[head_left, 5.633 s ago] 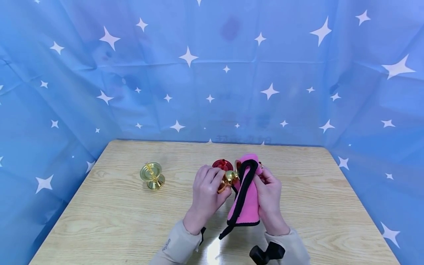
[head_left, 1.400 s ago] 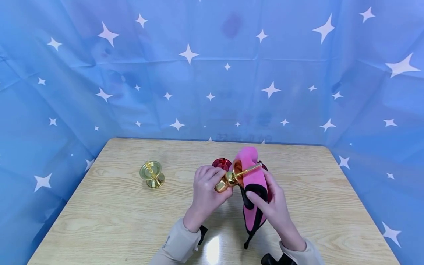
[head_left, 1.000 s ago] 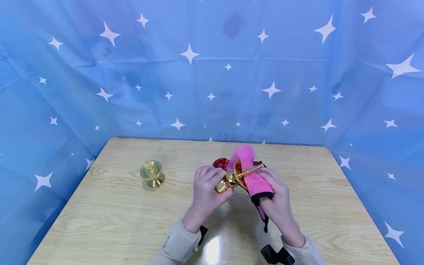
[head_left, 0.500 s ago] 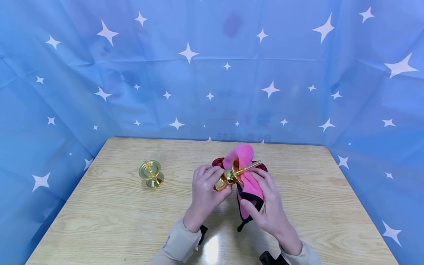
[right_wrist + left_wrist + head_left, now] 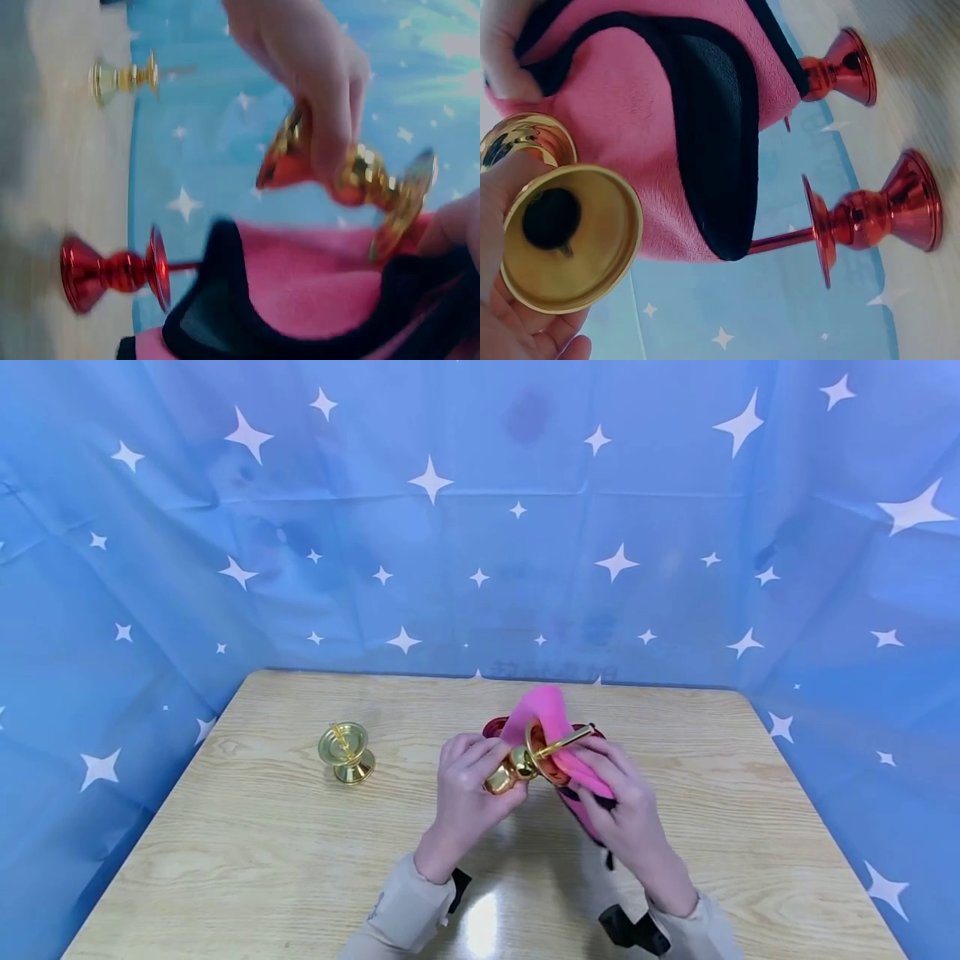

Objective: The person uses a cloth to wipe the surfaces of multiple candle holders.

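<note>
Tilted above the table, a gold candlestick (image 5: 522, 762) is gripped by my left hand (image 5: 468, 781) around its base end, with its dish and long spike pointing right. The hollow underside of the base faces the camera in the left wrist view. My right hand (image 5: 630, 806) pinches a pink cloth (image 5: 546, 706) with black edging, draped behind and below the dish; its fingers are close to the dish's rim and spike. The left wrist view also shows the cloth's black-edged fold (image 5: 727, 135). Part of the dish's underside is hidden by the cloth.
Behind the cloth stand two red candlesticks, one nearer (image 5: 862, 217) and one farther (image 5: 847, 67) in the left wrist view. Another gold candlestick (image 5: 345, 752) stands upright on the wooden table (image 5: 247, 852) at the left. A blue starred curtain (image 5: 480, 527) hangs around the table.
My right hand has worked the cloth back and forth about the dish; the spike, earlier hidden by cloth, now shows. In the last half second that hand shifted right. My left hand stayed nearly still.
</note>
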{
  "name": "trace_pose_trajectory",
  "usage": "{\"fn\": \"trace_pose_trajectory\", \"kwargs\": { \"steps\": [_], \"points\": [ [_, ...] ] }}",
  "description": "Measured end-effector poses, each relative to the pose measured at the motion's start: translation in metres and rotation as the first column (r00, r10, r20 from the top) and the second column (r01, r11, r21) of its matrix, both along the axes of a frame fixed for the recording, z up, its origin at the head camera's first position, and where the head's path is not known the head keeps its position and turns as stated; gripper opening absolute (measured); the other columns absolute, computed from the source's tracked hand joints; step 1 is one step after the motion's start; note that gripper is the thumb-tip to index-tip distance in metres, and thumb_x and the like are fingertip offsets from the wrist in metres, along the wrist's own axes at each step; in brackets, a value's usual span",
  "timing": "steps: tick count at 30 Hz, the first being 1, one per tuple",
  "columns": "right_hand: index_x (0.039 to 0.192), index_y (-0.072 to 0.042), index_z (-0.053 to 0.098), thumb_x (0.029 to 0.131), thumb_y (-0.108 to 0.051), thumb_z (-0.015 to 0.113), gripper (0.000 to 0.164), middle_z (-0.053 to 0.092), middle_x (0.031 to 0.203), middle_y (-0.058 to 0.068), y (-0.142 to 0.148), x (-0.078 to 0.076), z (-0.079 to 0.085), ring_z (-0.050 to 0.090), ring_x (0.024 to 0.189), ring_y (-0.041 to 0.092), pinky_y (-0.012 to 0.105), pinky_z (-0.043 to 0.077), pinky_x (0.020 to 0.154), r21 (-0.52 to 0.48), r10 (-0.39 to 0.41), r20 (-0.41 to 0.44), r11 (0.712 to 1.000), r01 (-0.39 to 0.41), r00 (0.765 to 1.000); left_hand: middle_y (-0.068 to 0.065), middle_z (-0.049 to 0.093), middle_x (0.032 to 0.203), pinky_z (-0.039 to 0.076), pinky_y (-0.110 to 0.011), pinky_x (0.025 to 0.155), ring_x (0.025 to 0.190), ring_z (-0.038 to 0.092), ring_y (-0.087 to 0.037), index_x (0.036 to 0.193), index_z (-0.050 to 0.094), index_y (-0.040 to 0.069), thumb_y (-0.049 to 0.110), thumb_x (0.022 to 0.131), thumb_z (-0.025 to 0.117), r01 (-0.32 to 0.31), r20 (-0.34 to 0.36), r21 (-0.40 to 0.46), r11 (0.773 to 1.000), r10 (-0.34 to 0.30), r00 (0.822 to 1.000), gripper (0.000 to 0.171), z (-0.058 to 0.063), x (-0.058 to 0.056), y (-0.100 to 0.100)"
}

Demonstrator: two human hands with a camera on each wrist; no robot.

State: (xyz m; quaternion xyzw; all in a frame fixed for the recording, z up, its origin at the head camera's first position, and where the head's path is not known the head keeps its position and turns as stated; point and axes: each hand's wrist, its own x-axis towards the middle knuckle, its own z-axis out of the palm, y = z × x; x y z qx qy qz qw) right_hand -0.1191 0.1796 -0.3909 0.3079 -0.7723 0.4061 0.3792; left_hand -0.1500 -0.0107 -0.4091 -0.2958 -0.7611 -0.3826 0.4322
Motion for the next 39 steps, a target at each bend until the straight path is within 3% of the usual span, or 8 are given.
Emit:
{"fn": "trace_pose_trajectory", "kwargs": {
  "steps": [4,9,14,19,27,34,36,39],
  "points": [
    [0.098,0.001,0.068,0.096,-0.026,0.052,0.032,0.060,0.102,0.019,0.006,-0.005,0.004,0.057,0.094,0.027,0.015,0.041,0.092,0.046,-0.052,-0.059,0.997,0.055,0.997,-0.005,0.071,0.085,0.043,-0.039,0.077,0.083,0.057,-0.021,0.083,0.071,0.007,0.014,0.059,0.074,0.019,0.005,0.004,1.000,-0.019,1.000,0.025,0.000,0.000,0.004],
    [0.092,0.001,0.069,0.096,-0.024,0.053,0.029,0.061,0.096,0.017,0.002,-0.001,0.006,0.056,0.087,0.031,0.020,0.043,0.087,0.115,-0.071,-0.129,0.990,0.086,0.989,-0.005,0.070,0.085,0.043,-0.039,0.079,0.084,0.057,-0.022,0.083,0.072,0.006,0.013,0.058,0.077,-0.002,0.045,-0.011,1.000,0.003,0.999,0.026,0.000,0.000,0.006],
    [0.090,-0.001,0.069,0.096,-0.027,0.050,0.033,0.061,0.092,0.014,-0.006,0.014,0.009,0.054,0.084,0.027,0.026,0.043,0.078,0.151,-0.122,-0.092,0.979,0.135,0.988,-0.006,0.070,0.085,0.044,-0.039,0.080,0.084,0.057,-0.022,0.082,0.072,0.005,0.013,0.058,0.079,-0.023,0.037,-0.063,0.998,0.025,0.999,0.027,-0.002,0.001,0.005],
    [0.092,-0.002,0.069,0.095,-0.029,0.049,0.034,0.061,0.093,0.012,-0.009,0.024,0.012,0.054,0.083,0.026,0.029,0.043,0.073,0.174,-0.121,-0.082,0.976,0.134,0.989,-0.008,0.070,0.086,0.045,-0.039,0.080,0.084,0.057,-0.023,0.084,0.072,0.003,0.014,0.059,0.077,-0.014,0.027,-0.086,0.996,0.016,1.000,0.028,-0.003,-0.001,0.002],
    [0.092,0.000,0.069,0.096,-0.029,0.053,0.033,0.061,0.093,0.015,0.001,0.010,0.007,0.055,0.084,0.028,0.025,0.044,0.078,0.157,-0.063,-0.112,0.984,0.080,0.992,-0.008,0.071,0.087,0.045,-0.037,0.079,0.083,0.056,-0.021,0.090,0.074,0.001,0.011,0.059,0.078,0.117,0.093,-0.059,0.991,-0.111,0.989,0.033,-0.003,-0.001,-0.004],
    [0.086,0.000,0.066,0.095,-0.031,0.054,0.034,0.058,0.093,0.021,0.011,-0.004,0.001,0.055,0.083,0.031,0.028,0.046,0.075,0.139,-0.104,-0.172,0.982,0.128,0.980,-0.005,0.072,0.090,0.045,-0.031,0.078,0.082,0.055,-0.017,0.087,0.073,0.006,0.009,0.060,0.077,0.270,0.155,-0.004,0.963,-0.266,0.952,0.027,-0.006,-0.001,-0.003],
    [0.086,0.000,0.066,0.096,-0.029,0.053,0.033,0.058,0.093,0.020,0.012,-0.005,0.001,0.054,0.084,0.031,0.028,0.045,0.076,0.144,-0.094,-0.178,0.982,0.120,0.980,-0.004,0.072,0.089,0.045,-0.031,0.078,0.082,0.055,-0.017,0.086,0.073,0.007,0.009,0.061,0.077,0.267,0.166,0.009,0.964,-0.265,0.950,0.026,-0.006,-0.001,-0.003],
    [0.089,0.000,0.068,0.096,-0.024,0.052,0.030,0.061,0.093,0.017,0.009,-0.001,0.003,0.055,0.084,0.031,0.029,0.044,0.076,0.162,-0.070,-0.176,0.982,0.099,0.982,-0.006,0.071,0.088,0.045,-0.033,0.076,0.082,0.056,-0.018,0.087,0.073,0.005,0.009,0.060,0.078,0.219,0.165,0.017,0.976,-0.219,0.962,0.027,-0.005,-0.001,-0.002]
  ]
}}
